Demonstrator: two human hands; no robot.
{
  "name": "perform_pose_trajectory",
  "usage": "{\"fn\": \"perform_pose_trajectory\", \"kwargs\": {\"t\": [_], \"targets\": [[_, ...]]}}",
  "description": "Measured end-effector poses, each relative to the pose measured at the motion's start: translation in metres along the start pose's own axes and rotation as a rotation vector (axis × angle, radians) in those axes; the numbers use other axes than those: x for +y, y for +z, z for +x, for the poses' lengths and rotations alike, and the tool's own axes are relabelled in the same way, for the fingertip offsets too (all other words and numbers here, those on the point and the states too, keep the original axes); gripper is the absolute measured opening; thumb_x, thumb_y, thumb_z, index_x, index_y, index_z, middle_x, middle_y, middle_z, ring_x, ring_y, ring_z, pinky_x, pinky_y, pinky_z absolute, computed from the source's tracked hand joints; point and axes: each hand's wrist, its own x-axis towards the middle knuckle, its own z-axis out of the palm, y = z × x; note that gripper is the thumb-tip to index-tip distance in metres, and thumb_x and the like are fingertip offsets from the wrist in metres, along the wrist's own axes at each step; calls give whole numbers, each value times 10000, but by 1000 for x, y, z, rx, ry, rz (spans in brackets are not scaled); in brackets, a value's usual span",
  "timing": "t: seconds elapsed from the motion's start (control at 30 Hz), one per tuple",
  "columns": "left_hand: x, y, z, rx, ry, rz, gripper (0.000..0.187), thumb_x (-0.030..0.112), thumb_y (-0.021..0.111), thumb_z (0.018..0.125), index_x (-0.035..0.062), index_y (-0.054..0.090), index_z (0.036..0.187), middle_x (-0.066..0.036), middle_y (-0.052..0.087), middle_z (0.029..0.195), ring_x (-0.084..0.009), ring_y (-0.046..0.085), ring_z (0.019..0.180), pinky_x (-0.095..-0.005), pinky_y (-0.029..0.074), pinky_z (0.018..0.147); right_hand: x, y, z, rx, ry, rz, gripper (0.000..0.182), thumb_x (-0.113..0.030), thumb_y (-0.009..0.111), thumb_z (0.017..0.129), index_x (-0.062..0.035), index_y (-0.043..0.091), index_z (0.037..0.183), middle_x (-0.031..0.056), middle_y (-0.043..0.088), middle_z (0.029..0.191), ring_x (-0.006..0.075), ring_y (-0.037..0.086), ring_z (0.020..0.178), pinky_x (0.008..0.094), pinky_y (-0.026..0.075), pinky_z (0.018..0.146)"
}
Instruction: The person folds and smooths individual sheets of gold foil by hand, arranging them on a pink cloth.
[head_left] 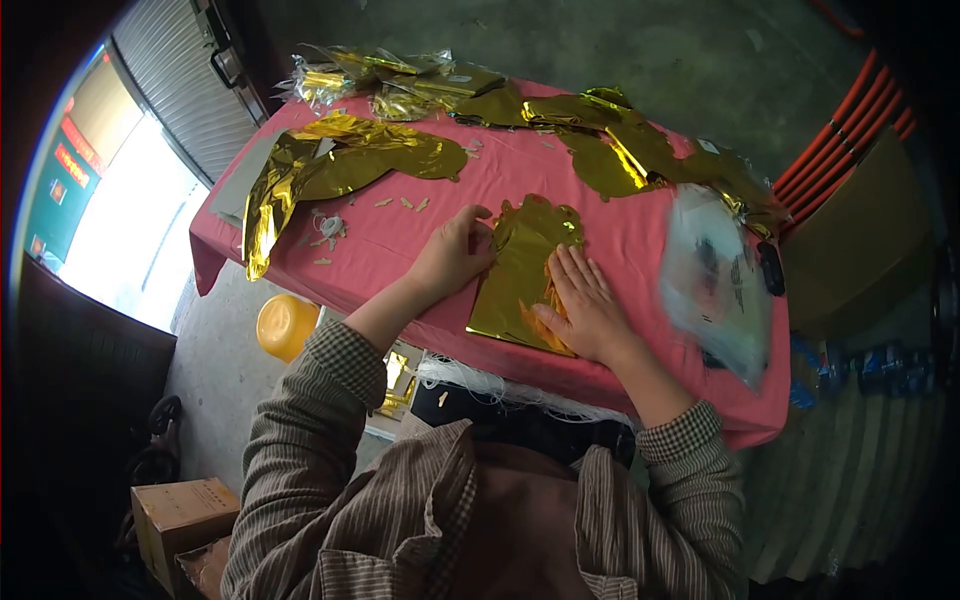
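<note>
A flat, folded gold foil balloon (515,265) lies on the pink-covered table (380,275) right before me, its upper end scalloped with small tabs. My left hand (455,255) is at its left edge, fingers curled and closed on the foil's side; the exact pinch is partly hidden. Palm down, my right hand (590,305) rests flat on the right part of the foil with its fingers stretched out. Beyond my left hand spreads another gold foil balloon (370,160), loosely crumpled at its left end.
More gold foil pieces (620,150) and clear-wrapped packs (430,80) line the table's far edge. On the right are a clear plastic bag (715,290) and a black-handled tool (770,268). A white string coil (328,228) lies left; a yellow bucket (287,327) stands below.
</note>
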Motion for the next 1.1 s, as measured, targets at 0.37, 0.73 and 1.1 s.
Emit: {"fn": "perform_pose_trajectory", "kwargs": {"t": [0.37,0.73,1.1], "targets": [[1,8,20,23,-84,101,357,55,627,737,-17,509,1066,-83,610,732,-167,610,668,-287,483,641,0,2,0,0,8,-22,745,-491,402,887,35,219,1381,199,203,1451,293,157,1364,401,108,1111],[-8,0,38,-147,-169,231,382,124,657,737,9,521,1076,-108,623,783,-213,612,730,-326,483,676,60,-13,29,119,153,1069,335,-157,495,912,68,528,1159,114,588,1142,192,530,1089,304,380,967],[-10,-1,38,-174,-163,211,374,115,653,736,6,520,1068,-107,629,778,-209,614,728,-329,483,669,48,-7,1,390,-100,301,194,-126,592,813,27,616,931,155,593,1011,306,545,957,369,448,831]]}}
